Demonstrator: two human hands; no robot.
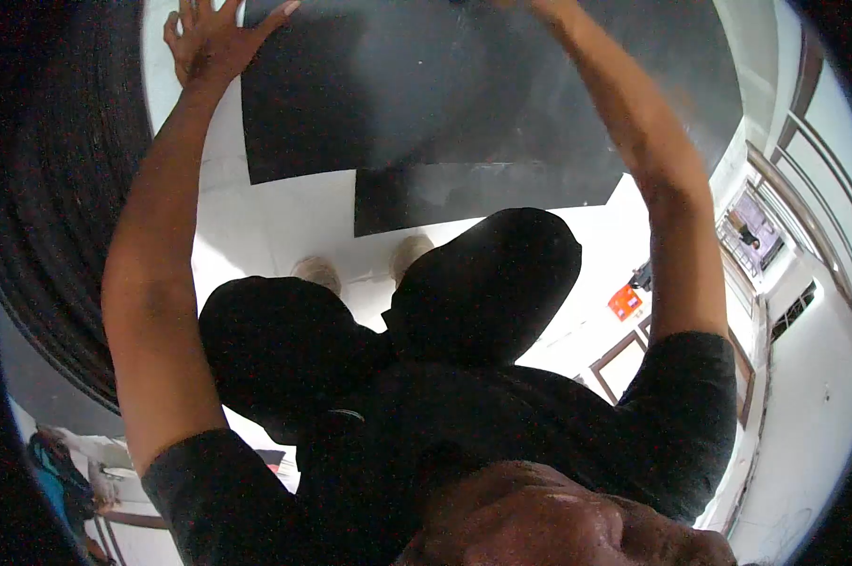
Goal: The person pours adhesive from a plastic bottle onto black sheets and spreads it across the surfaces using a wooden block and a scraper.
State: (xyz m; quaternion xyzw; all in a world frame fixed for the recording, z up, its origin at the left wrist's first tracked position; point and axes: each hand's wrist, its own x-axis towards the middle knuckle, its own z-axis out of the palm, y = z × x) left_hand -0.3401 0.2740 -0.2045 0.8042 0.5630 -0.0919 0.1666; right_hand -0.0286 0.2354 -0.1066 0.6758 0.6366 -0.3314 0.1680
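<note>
My left hand [211, 42] lies with fingers spread at the left edge of a large dark grey sheet [426, 94]. Its thumb reaches over the sheet, while the other fingers rest on the pale surface beside it. The sheet is flat on the floor, and its near edge is stepped, with a narrower strip extending toward my feet. Over the far part of the sheet, my right hand [539, 4] is mostly cut off by the top of the view. Its fingers, and anything they hold, are hidden.
A tall stack of dark sheets [63, 189] curves along my left side. White tiled floor [266, 222] surrounds my feet. An orange-red object [624, 302] sits on the floor to the right, near a framed panel [624, 363]. Metal railings [803, 212] run along the far right.
</note>
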